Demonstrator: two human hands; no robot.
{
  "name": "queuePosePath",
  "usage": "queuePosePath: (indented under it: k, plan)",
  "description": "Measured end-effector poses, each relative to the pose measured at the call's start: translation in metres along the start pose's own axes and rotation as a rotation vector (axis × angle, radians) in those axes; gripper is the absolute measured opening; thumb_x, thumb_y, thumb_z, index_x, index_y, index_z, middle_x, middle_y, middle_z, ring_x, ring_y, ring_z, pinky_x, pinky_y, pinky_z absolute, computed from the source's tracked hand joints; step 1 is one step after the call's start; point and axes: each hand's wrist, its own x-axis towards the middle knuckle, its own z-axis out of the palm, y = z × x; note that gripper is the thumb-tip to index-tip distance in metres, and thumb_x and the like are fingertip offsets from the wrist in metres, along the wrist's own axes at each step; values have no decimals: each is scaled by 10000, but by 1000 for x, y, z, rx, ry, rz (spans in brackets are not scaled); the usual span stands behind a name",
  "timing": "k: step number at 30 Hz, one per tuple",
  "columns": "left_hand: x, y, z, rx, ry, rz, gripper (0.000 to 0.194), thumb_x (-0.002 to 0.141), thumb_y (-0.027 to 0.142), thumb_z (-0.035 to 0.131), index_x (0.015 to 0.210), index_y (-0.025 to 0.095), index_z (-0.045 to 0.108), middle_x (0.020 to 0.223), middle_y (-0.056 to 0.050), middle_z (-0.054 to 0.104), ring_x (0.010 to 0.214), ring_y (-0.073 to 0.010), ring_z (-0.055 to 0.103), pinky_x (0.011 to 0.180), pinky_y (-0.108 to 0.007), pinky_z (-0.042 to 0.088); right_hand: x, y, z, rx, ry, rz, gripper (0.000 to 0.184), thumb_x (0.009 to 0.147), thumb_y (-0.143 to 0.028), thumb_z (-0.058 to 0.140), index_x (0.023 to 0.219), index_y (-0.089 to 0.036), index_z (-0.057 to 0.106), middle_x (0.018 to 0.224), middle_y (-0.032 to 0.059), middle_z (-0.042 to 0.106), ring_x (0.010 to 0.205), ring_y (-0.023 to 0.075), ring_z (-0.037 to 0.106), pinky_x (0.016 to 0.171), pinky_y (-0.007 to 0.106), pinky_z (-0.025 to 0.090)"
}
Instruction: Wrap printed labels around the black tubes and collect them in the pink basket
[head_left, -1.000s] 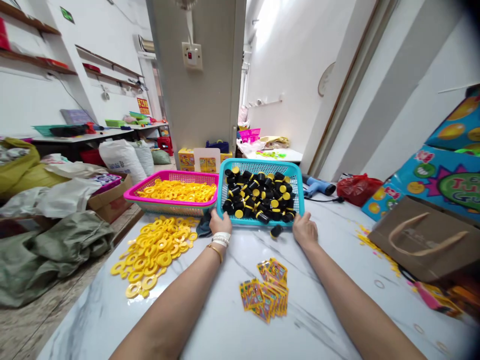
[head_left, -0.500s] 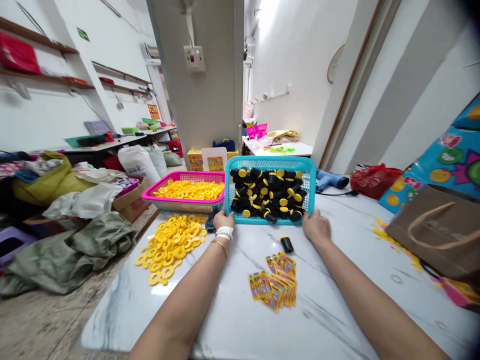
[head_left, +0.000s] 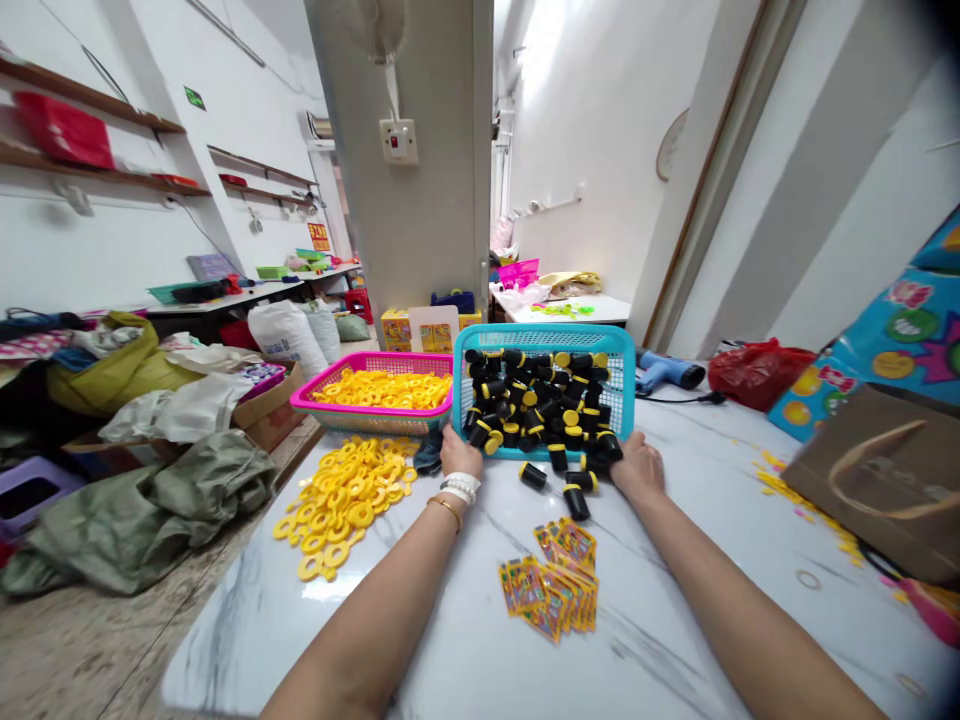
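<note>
Both my hands grip a turquoise plastic basket (head_left: 555, 336), tilted toward me. My left hand (head_left: 460, 458) is closed on its near left corner, and my right hand (head_left: 640, 466) on the near right corner. Inside lie many small black cylinders with yellow caps (head_left: 525, 405). Several have spilled over the near rim, among them a black cylinder (head_left: 576, 502) on the marble-patterned table (head_left: 420, 620). Closer to me is a loose stack of colourful printed cards (head_left: 555, 590). A heap of yellow plastic rings (head_left: 345, 505) lies left of my left hand, beside a dark cloth-like thing (head_left: 429, 452).
A pink-rimmed basket (head_left: 330, 408) of yellow pieces stands left of the turquoise one. To the right are a blue heat-gun-shaped tool (head_left: 670, 372), a red plastic bag (head_left: 757, 372) and a brown paper bag (head_left: 877, 490). A grey pillar (head_left: 427, 210) rises behind the baskets.
The basket has tipped further toward me, its load sliding to the near rim. One cylinder lay out on the table before; now several are there. Both hands have stayed on the basket.
</note>
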Motion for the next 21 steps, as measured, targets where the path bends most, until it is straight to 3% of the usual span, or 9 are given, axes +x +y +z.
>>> queuePosePath:
  k: [5,10,14,21]
  plan:
    - [0,-3,4,-43,-16,43,689,731,-22,540,1412,70,488,1316,-208,630,1259,-287,591,1067,-323,434,7,4,5,35,3,35,393,1004,-361,350,1172,-49,521,948,223,698,947,325,647,785,378,419]
    - [5,-7,3,-108,-18,37,694,711,-58,528,1374,138,576,1301,-156,661,1233,-282,612,1074,-324,437,14,16,6,111,10,50,360,966,-421,446,1086,-136,629,918,132,717,821,253,645,686,310,407]
    - [6,-9,1,-155,-8,27,686,699,-76,539,1341,151,628,1251,-148,695,1199,-290,637,1047,-325,460,17,25,5,197,15,26,312,920,-423,528,1042,-182,685,934,87,735,822,219,637,674,275,403]
    - [13,-20,-8,-273,1,24,555,788,-57,490,1216,205,725,1192,-72,731,1127,-229,679,937,-267,518,20,23,8,283,17,-5,250,922,-381,574,1025,-188,696,982,71,745,856,202,653,710,272,432]
